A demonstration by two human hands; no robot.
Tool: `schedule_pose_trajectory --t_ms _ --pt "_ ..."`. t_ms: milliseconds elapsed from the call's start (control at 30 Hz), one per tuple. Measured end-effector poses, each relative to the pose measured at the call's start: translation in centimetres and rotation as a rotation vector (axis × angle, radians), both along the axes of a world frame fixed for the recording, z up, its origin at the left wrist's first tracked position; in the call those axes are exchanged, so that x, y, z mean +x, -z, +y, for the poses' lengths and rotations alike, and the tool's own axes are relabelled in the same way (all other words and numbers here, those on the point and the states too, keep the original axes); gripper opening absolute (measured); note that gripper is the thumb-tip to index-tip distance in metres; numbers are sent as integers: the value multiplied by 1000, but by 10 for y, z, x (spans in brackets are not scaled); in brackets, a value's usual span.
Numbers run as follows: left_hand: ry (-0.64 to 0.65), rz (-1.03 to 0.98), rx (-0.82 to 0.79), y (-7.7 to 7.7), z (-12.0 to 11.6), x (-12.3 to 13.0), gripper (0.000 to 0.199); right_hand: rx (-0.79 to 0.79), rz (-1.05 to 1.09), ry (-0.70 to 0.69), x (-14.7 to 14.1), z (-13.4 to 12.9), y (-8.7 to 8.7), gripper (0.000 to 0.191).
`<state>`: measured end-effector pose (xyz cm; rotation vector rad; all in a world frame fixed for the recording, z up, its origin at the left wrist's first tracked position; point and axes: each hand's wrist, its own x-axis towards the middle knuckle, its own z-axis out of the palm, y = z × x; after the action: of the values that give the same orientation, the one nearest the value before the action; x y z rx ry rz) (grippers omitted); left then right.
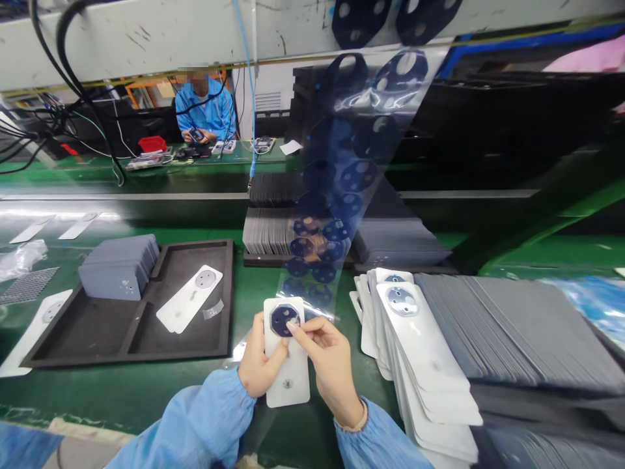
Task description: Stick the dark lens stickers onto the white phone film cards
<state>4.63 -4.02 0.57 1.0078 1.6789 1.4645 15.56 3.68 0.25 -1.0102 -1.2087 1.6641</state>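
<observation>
A white phone back panel (288, 371) is gripped along its left edge by my left hand (261, 365), the thumb lying across its face. Over the round camera area at its top sits a dark blue octagonal film sticker (280, 319) with several holes. My right hand (332, 365) pinches at the right edge of that sticker, thumb and forefinger together. Just behind the panel hangs a clear strip (315, 277) carrying rows of the same dark stickers. To the right of my right hand lies a fanned stack of white panels (430, 352), the top ones bearing stickers.
On the left a black divided tray (183, 254) holds grey panels (117, 264), a white panel (188, 299) and a clear scrap (213, 310). Rows of grey panels (517, 326) fill the right side. Behind stand more panel racks (268, 231). A person (205, 111) sits across the bench.
</observation>
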Motion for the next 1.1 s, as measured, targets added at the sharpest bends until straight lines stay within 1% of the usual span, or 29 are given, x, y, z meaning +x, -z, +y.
schedule_pose_trajectory --t_ms 233,367,467,600,667,700,767,833,867,933,967,1000,1100 --pt "20 22 -9 -1 0 0 32 17 -15 -3 0 0 0 33" --pt "45 -11 -2 -1 0 -1 35 28 -25 -2 1 0 1 32" --pt "61 14 1 -2 0 -1 34 38 -39 0 1 0 3 31" --pt "78 16 23 -1 -1 -1 32 93 -87 9 1 -2 3 28" --pt "60 -22 19 0 -1 -1 28 187 -152 23 1 -4 0 25" --pt "36 -38 12 0 -1 -1 27 269 -192 37 1 -5 -2 24" --pt "-22 -44 0 2 0 -1 26 481 -275 74 1 -6 -4 20" --pt "-73 -21 -1 4 -1 -1 26 655 -364 150 1 -5 -5 19" --pt "-92 -6 0 5 -1 -1 26 692 -408 203 2 -4 -5 26" --pt "-115 25 7 5 -2 -1 26 683 -467 277 1 -2 -3 50" --pt "-110 40 11 5 -3 0 26 663 -469 270 1 -2 -3 56" --pt "-94 55 14 4 -3 0 26 641 -449 226 1 -1 -3 56" --pt "-22 100 -3 1 -3 3 25 515 -340 6 0 -2 -4 35"
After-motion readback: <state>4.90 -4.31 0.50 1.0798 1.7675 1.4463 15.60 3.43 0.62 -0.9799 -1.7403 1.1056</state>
